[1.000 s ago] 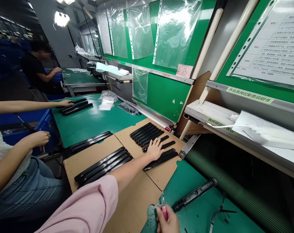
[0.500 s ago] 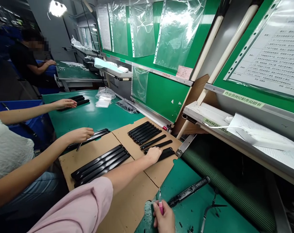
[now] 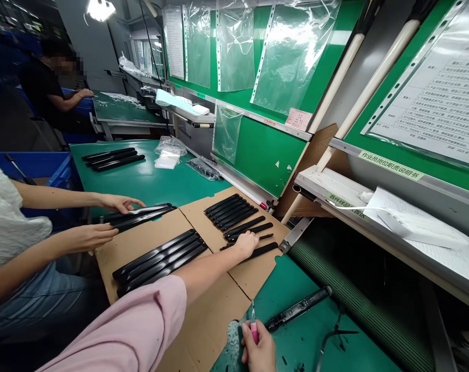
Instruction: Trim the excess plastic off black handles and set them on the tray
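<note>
black moulded strips (image 3: 259, 251) lie loosely on a cardboard sheet (image 3: 267, 235), a few askew just below a neat row (image 3: 230, 212). the person's left hand (image 3: 246, 245) rests on them palm down, fingers slightly curled; whether it truly grips one cannot be told. the right hand (image 3: 258, 345) is closed around a pink-handled craft knife (image 3: 254, 331), blade pointing up, low over the green bench mat (image 3: 315, 341) and near a dark ribbed strip (image 3: 298, 309). a co-worker's open hand (image 3: 120, 203) touches a stack of glossy strips (image 3: 141, 213) at the far edge of a second cardboard sheet (image 3: 141, 253), while their other hand (image 3: 90, 237) hovers just short of it. the exposed blade looks like the main risk: a slip could score a glossy surface or catch the left forearm (image 3: 207, 274) if it swung across. dragging the left palm could push the loose pieces out of line or off the cardboard, and a careless reach by the co-worker could disturb the nearby rows.
</note>
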`<state>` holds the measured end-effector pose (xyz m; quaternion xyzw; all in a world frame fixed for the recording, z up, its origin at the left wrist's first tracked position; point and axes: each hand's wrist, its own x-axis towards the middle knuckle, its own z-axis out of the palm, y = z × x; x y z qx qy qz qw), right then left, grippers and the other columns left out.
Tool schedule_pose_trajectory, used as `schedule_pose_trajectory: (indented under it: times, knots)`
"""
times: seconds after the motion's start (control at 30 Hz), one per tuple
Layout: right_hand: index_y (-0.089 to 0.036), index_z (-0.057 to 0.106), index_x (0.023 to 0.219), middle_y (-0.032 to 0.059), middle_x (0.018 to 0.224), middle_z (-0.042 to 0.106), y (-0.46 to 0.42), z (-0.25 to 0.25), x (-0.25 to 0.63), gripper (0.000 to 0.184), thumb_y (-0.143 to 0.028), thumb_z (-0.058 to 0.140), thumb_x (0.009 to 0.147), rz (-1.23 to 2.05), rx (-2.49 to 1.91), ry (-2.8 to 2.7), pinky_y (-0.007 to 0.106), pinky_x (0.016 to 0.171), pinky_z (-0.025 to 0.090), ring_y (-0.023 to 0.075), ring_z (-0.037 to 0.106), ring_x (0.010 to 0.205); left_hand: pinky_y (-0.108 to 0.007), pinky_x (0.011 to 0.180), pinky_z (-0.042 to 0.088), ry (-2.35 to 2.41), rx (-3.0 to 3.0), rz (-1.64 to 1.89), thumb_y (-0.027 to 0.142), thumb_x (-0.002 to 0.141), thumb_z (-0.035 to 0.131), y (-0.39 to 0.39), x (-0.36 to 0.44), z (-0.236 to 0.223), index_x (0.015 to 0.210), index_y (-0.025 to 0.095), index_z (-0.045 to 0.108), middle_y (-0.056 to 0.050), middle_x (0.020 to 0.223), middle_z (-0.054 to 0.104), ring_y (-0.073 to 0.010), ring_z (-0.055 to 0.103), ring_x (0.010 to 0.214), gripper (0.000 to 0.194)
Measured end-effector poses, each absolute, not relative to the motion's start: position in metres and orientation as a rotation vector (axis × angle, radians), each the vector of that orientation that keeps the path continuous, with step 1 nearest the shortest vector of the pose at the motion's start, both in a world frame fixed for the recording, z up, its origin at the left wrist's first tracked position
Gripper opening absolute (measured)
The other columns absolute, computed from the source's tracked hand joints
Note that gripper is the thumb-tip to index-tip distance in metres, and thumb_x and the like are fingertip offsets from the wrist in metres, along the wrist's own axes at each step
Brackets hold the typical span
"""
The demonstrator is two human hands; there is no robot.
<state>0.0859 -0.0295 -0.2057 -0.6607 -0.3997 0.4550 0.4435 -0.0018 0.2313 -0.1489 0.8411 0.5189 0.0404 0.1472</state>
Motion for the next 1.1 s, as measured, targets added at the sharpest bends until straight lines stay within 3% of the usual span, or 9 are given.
schedule_pose_trajectory:
  times: [0.33,0.43,0.53,0.67,0.8,0.9,1.1]
  knots:
    - [-0.015,0.061,0.075,-0.0045,0.049,0.050,-0.030,-0.207,0.086,0.071,-0.085,0.052,0.066,1.128,-1.646,-0.987,0.019,0.035,0.027,0.0064,0.038,0.030,-0.042,0.085,0.054,1.355,2.305,0.283,0.034,0.092,0.057,0.241,-0.008,-0.149,0.118,0.016,0.058,-0.009,0.118,0.061,-0.0209,0.062,0.100,0.032]
    - [-0.015,0.062,0.076,-0.0043,0.049,0.051,-0.030,-0.207,0.086,0.071,-0.084,0.053,0.066,1.125,-1.649,-0.992,0.019,0.036,0.028,0.0067,0.038,0.031,-0.042,0.090,0.051,1.348,2.354,0.333,0.032,0.094,0.052,0.227,-0.011,-0.150,0.121,0.014,0.058,-0.013,0.125,0.058,-0.0237,0.060,0.107,0.033]
    - [-0.015,0.062,0.075,-0.0043,0.049,0.051,-0.030,-0.208,0.086,0.070,-0.084,0.053,0.067,1.121,-1.654,-0.990,0.019,0.035,0.028,0.0069,0.038,0.030,-0.041,0.107,0.039,1.242,2.462,0.355,0.027,0.097,0.043,0.206,-0.014,-0.154,0.131,0.016,0.054,-0.015,0.145,0.045,-0.0269,0.045,0.131,0.038]
    - [-0.015,0.062,0.075,-0.0044,0.049,0.051,-0.030,-0.209,0.085,0.071,-0.085,0.052,0.066,1.114,-1.660,-0.988,0.020,0.035,0.028,0.0070,0.038,0.030,-0.042,0.120,0.016,1.061,2.585,0.249,0.025,0.095,0.041,0.190,-0.015,-0.165,0.146,0.027,0.038,-0.003,0.157,0.029,-0.0216,0.018,0.147,0.051]
    - [-0.015,0.062,0.074,-0.0045,0.048,0.051,-0.031,-0.212,0.086,0.070,-0.085,0.053,0.066,1.109,-1.675,-0.999,0.019,0.035,0.029,0.0070,0.039,0.029,-0.044,0.120,0.012,1.099,2.596,0.163,0.011,0.088,0.036,0.205,-0.005,-0.173,0.151,0.025,0.028,-0.002,0.159,0.021,-0.0197,0.012,0.148,0.065]
    - [-0.016,0.063,0.074,-0.0044,0.046,0.050,-0.032,-0.215,0.087,0.068,-0.083,0.053,0.068,1.097,-1.689,-1.017,0.020,0.035,0.029,0.0075,0.039,0.029,-0.047,0.120,0.011,1.199,2.574,0.158,0.009,0.086,0.036,0.226,0.007,-0.175,0.151,0.028,0.028,-0.001,0.159,0.023,-0.0206,0.013,0.148,0.068]
    - [-0.017,0.063,0.071,-0.0033,0.042,0.052,-0.032,-0.215,0.089,0.068,-0.084,0.053,0.066,1.072,-1.695,-1.033,0.020,0.034,0.031,0.0091,0.041,0.027,-0.061,0.116,0.006,1.469,2.486,0.148,0.013,0.084,0.043,0.255,0.019,-0.178,0.150,0.032,0.029,-0.002,0.159,0.023,-0.0317,0.011,0.148,0.070]
